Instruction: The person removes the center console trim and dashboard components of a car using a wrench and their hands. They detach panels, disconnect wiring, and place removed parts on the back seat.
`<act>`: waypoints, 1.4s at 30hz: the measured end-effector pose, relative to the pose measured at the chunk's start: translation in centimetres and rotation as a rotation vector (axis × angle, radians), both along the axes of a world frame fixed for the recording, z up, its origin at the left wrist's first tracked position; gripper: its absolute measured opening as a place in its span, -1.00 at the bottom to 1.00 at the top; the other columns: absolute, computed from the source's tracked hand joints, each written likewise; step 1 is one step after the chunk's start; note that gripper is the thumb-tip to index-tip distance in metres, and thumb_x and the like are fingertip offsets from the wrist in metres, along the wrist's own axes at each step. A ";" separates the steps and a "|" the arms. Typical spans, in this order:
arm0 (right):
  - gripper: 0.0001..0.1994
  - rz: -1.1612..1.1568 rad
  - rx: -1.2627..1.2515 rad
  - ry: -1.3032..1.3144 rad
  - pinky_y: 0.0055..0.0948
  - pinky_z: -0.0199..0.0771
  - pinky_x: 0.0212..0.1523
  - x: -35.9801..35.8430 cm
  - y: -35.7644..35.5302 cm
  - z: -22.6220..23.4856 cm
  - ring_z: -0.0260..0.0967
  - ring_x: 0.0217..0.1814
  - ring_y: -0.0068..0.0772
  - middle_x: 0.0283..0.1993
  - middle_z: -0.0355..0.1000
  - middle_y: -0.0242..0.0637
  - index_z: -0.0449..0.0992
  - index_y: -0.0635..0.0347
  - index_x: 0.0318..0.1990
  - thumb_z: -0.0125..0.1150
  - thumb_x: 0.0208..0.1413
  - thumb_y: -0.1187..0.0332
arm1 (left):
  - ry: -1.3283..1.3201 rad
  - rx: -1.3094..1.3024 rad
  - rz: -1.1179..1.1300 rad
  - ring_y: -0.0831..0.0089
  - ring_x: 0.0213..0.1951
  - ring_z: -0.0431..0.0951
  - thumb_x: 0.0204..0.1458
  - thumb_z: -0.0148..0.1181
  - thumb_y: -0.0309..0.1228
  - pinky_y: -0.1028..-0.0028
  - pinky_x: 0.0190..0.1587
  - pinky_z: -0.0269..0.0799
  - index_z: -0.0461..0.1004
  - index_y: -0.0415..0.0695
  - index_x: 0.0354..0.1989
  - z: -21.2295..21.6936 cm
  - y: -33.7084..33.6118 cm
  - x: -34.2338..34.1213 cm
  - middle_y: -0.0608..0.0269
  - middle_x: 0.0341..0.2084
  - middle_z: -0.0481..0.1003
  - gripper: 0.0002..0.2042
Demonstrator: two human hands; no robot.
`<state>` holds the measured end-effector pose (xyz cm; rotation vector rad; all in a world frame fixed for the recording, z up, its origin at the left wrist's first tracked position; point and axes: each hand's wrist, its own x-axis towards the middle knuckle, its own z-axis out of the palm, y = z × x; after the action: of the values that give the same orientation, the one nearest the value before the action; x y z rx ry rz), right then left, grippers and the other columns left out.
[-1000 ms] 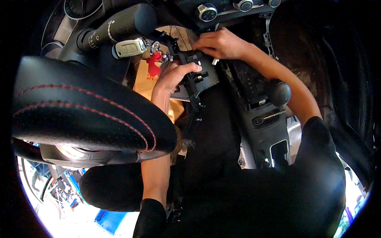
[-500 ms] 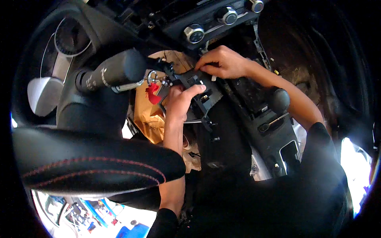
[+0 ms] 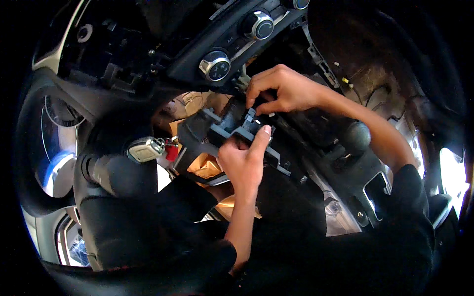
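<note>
My left hand (image 3: pixel 243 166) grips a black plastic trim panel (image 3: pixel 195 132) below the dashboard, with its thumb laid over the near edge. The panel is tilted and has a large opening at its left end, with raised fittings along its middle. My right hand (image 3: pixel 291 91) comes in from the right. Its thumb and index finger are pinched at a small dark fitting (image 3: pixel 250 116) at the panel's upper edge. Whether that is a plug or part of the panel I cannot make out. The other fingers are curled.
Silver-ringed dashboard knobs (image 3: pixel 216 68) sit just above my hands. A gear lever (image 3: pixel 356 135) rises from the console at right. On the left hang a key fob (image 3: pixel 145 149) and a red tag (image 3: pixel 172 152). Brown paper (image 3: pixel 205 166) shows through the panel's opening. A yellow connector (image 3: pixel 345 80) lies beyond my right forearm.
The view has shifted and turned. My left hand has tilted the panel, so its opening and fittings now show. My right fingertips have come down onto the small fitting at the panel's edge.
</note>
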<state>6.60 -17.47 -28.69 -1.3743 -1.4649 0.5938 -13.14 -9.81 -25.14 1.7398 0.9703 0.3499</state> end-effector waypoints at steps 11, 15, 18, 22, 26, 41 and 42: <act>-0.65 -0.020 0.045 0.003 -0.35 0.44 -0.39 0.2 0.5 1.5 0.47 -0.23 -0.23 -0.20 0.50 -0.24 0.51 0.19 -0.17 0.36 -0.20 0.63 | -0.034 0.033 0.095 0.75 -0.62 0.23 -0.07 0.49 -0.32 0.60 -0.55 0.09 0.52 -0.33 -0.47 0.7 -1.7 1.3 0.51 -0.69 0.39 -0.68; -0.67 0.021 0.106 -0.058 -0.24 0.50 -0.29 -0.1 0.6 0.5 0.49 -0.15 -0.11 -0.21 0.49 -0.21 0.51 0.17 -0.20 0.35 -0.20 0.64 | -0.057 0.063 0.100 0.76 -0.59 0.32 -0.08 0.49 -0.36 0.68 -0.53 0.15 0.52 -0.38 -0.31 -0.3 -1.9 0.9 0.43 -0.59 0.48 -0.66; -0.68 0.025 0.074 -0.061 -0.23 0.50 -0.28 0.1 0.2 0.6 0.49 -0.16 -0.10 -0.24 0.48 -0.22 0.50 0.18 -0.23 0.35 -0.21 0.64 | -0.075 0.093 0.098 0.76 -0.60 0.32 -0.08 0.50 -0.35 0.68 -0.54 0.14 0.51 -0.37 -0.35 -1.1 -2.0 1.0 0.44 -0.61 0.47 -0.67; -0.72 -0.022 0.059 -0.043 -0.15 0.45 -0.27 -0.1 0.3 0.1 0.48 -0.21 0.00 -0.33 0.47 -0.17 0.47 0.20 -0.27 0.33 -0.22 0.58 | -0.036 0.072 0.113 0.76 -0.61 0.31 -0.08 0.49 -0.33 0.67 -0.56 0.12 0.50 -0.36 -0.38 -1.2 -2.2 1.1 0.44 -0.64 0.45 -0.66; -0.70 -0.074 -0.015 0.108 -0.08 0.44 -0.27 -0.3 0.4 0.6 0.48 -0.23 0.07 -0.39 0.47 -0.12 0.44 0.21 -0.26 0.32 -0.24 0.55 | -0.064 0.169 0.121 0.73 -0.60 0.37 -0.07 0.48 -0.32 0.67 -0.55 0.17 0.51 -0.36 -0.37 -2.0 -2.5 0.8 0.39 -0.61 0.50 -0.66; -0.61 0.024 0.033 0.059 -0.12 0.46 -0.31 0.3 0.0 1.1 0.48 -0.25 0.08 -0.35 0.46 -0.09 0.39 0.22 -0.18 0.33 -0.25 0.58 | -0.231 0.225 0.184 0.57 -0.41 0.52 -0.05 0.44 -0.50 0.61 -0.37 0.42 0.49 -0.47 -0.27 -4.3 -4.5 0.0 0.12 -0.37 0.57 -0.70; -0.61 0.037 0.039 0.076 -0.08 0.44 -0.31 0.2 0.0 1.1 0.48 -0.25 0.13 -0.35 0.47 -0.05 0.38 0.25 -0.17 0.32 -0.25 0.56 | -0.248 0.227 0.199 0.56 -0.41 0.53 -0.06 0.45 -0.49 0.61 -0.35 0.44 0.48 -0.48 -0.24 -4.6 -4.6 -0.2 0.11 -0.37 0.57 -0.67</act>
<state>6.84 -17.45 -27.59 -1.2828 -1.4364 0.6313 -13.34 -14.44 -29.76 1.7534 0.9517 0.8127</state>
